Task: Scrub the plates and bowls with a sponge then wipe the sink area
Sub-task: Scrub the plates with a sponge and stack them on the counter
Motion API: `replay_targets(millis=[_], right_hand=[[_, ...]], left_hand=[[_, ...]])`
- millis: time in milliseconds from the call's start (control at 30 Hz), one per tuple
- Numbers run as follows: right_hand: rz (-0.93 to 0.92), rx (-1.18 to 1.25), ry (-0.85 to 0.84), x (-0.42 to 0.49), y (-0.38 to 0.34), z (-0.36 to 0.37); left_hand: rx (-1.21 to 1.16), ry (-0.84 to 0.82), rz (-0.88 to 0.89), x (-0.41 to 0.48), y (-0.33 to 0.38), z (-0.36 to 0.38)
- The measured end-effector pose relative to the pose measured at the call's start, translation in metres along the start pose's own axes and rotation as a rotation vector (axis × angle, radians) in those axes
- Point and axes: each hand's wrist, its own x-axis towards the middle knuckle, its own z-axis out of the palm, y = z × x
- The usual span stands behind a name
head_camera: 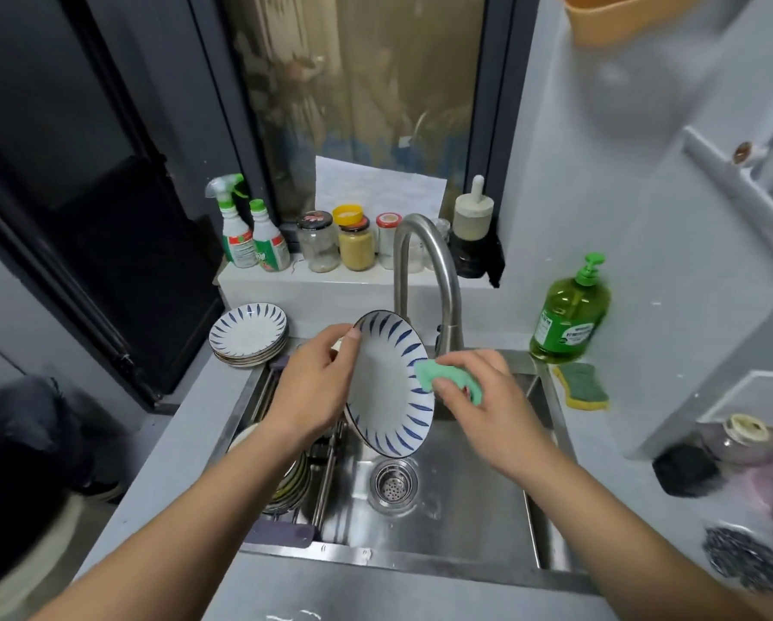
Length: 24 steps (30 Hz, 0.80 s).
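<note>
My left hand (315, 383) grips a white plate with blue leaf strokes (386, 387) by its left rim and holds it tilted on edge above the steel sink (465, 499). My right hand (478, 396) grips a green sponge (438, 377) and presses it against the plate's right rim. A stack of matching plates (248, 334) sits on the counter left of the sink. More dishes (288, 479) stand in a rack inside the sink's left side, partly hidden by my left arm.
The faucet (425, 271) arches right behind the plate. A green soap bottle (570, 313) and a yellow-green scouring pad (582, 386) sit at the sink's right. Spray bottles (248, 235) and jars (353, 242) line the ledge. Steel wool (734, 558) lies on the right counter.
</note>
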Motion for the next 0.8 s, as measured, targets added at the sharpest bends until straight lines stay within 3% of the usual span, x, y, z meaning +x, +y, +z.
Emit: replay_targets(millis=[100, 167, 267, 333, 500, 667, 800], right_hand=[[-0.144, -0.047, -0.014, 0.013, -0.021, 0.009], [-0.208, -0.225, -0.117, 0.019, -0.029, 0.017], [-0.191, -0.596, -0.253, 0.004, -0.038, 0.024], [-0.134, -0.663, -0.284, -0.012, -0.046, 0.025], [-0.032, -0.458, -0.299, 0.010, -0.077, 0.047], [-0.414, -0.340, -0.452, 0.010, -0.111, 0.053], [-0.524, -0.331, -0.510, -0.009, -0.100, 0.019]], left_hand=[[-0.199, -0.020, -0.068, -0.006, 0.001, 0.000], [-0.323, 0.017, -0.107, -0.010, 0.000, 0.000], [-0.471, 0.084, -0.164, -0.012, -0.004, -0.006], [-0.569, 0.125, -0.194, -0.013, -0.007, -0.012], [-0.619, 0.050, -0.168, -0.024, -0.016, -0.003], [-0.732, 0.106, -0.156, -0.015, -0.013, -0.021], [-0.739, 0.131, -0.155, -0.014, -0.011, -0.049]])
